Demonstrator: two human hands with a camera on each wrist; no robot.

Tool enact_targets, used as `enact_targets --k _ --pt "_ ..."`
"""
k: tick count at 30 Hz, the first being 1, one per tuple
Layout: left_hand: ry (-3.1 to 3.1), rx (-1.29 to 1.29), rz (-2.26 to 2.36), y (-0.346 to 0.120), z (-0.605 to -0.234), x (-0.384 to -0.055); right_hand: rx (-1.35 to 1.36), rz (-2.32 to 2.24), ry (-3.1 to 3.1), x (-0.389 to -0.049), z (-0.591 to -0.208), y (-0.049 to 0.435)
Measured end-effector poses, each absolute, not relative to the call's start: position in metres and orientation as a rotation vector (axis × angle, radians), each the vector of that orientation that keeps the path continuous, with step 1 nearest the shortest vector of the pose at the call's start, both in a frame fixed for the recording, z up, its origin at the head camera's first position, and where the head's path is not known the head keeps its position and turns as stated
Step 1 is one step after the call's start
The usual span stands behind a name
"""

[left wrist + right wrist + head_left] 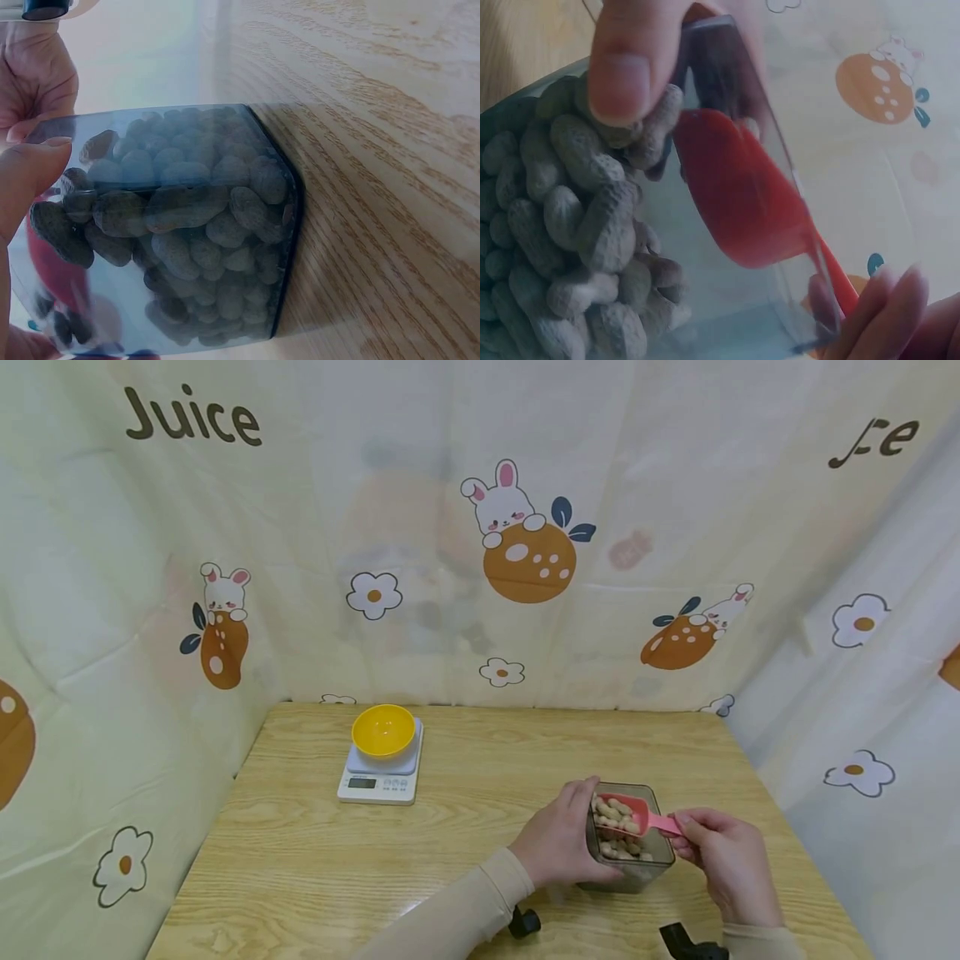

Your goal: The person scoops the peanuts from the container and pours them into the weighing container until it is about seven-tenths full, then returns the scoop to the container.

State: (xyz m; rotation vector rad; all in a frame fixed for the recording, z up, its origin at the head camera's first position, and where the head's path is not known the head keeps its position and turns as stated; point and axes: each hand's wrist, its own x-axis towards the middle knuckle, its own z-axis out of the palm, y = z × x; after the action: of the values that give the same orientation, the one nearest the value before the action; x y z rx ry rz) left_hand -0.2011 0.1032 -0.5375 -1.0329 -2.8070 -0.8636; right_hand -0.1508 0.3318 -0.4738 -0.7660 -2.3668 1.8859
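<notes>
Near the tabletop's (300,868) far-left corner, the yellow bowl (383,731) sits on the white scale (375,790), beyond both hands; my left hand (558,835) is nearer. That hand grips the smoky container's (630,882) left side, toward the right edge. In its mouth, the pink scoop (642,816) lies left-to-right, holding tan peanuts (613,814); my right hand (727,860) pinches its right end.

My left hand (24,184) grips the see-through box (135,315), the thumb laid along its near wall close to the rim, and peanuts (187,206) crowd the inside, piled thickest toward the dark-edged base, with the wood-grained table (390,187) beyond. Through the wall near the rim I see the red scoop (60,255) with a few more nuts around it, and my right hand (41,82) shows just past the box.
</notes>
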Motion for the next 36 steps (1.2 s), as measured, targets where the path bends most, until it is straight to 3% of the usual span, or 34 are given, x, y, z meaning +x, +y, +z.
enact_targets --k 7,21,36 --pt "-2.793 -1.023 -0.891 0.104 -0.536 -0.201 -0.582 1.632 -2.528 -0.154 -0.472 0.316" --pt "-2.785 -1.000 -0.866 0.105 -0.535 -0.202 -0.782 2.092 -2.358 -0.145 -0.472 0.353" --pt "-2.828 -1.001 -0.891 0.104 -0.532 -0.197 -0.875 2.233 -2.136 -0.138 -0.471 0.365"
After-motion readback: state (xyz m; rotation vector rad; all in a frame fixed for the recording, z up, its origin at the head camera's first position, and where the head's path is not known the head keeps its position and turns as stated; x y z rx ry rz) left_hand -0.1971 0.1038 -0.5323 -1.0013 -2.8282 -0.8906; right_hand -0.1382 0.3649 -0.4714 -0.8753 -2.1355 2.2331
